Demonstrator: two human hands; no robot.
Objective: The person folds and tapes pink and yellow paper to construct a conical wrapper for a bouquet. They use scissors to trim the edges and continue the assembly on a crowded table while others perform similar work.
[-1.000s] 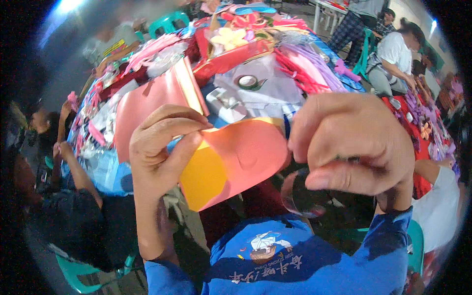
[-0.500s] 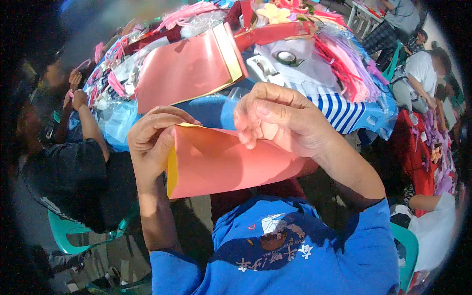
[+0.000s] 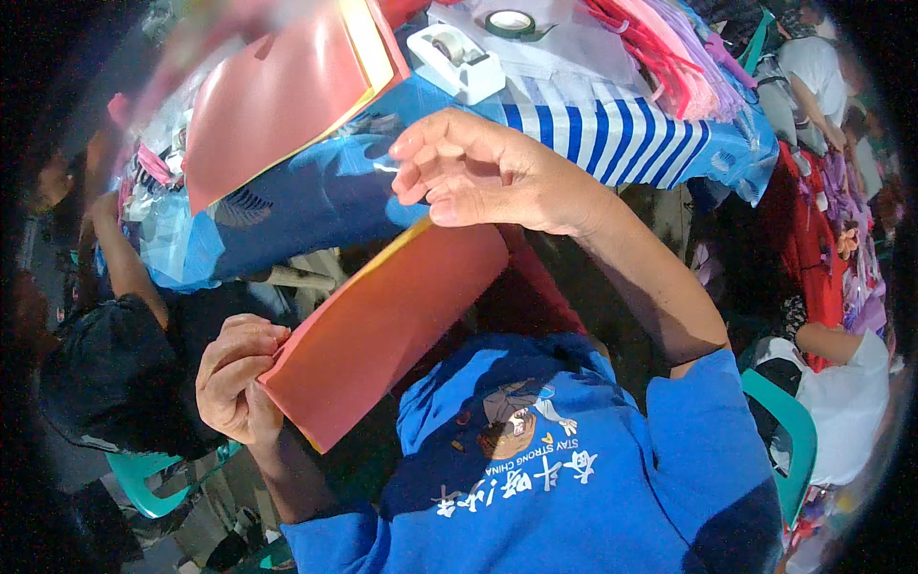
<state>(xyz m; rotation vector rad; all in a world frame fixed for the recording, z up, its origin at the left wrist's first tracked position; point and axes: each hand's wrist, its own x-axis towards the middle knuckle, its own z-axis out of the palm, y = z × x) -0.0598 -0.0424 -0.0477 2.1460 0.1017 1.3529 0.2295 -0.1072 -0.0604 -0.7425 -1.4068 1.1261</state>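
Observation:
A folded sheet of pink-red paper [image 3: 392,330] with a yellow inner side slants across in front of my blue shirt. My left hand [image 3: 239,378] pinches its lower left end between thumb and fingers. Over the paper's upper right end is my right hand [image 3: 502,177], its fingers curved and apart from the thumb. I see nothing held in it; whether the thumb touches the paper edge, I cannot tell. On the table beyond lie larger pink-red and yellow sheets [image 3: 277,100] and a white tape dispenser [image 3: 457,62].
A blue-covered table [image 3: 306,206] holds a roll of dark green tape [image 3: 512,24], blue-and-white striped material [image 3: 612,134] and bundles of red and pink stems [image 3: 660,48]. A person in a dark cap [image 3: 115,373] sits at the left. A green chair [image 3: 789,430] stands at the right.
My left hand has moved down and left with the paper, which now slants. My right hand has shifted up and left, off the paper's face. The table sits higher in view.

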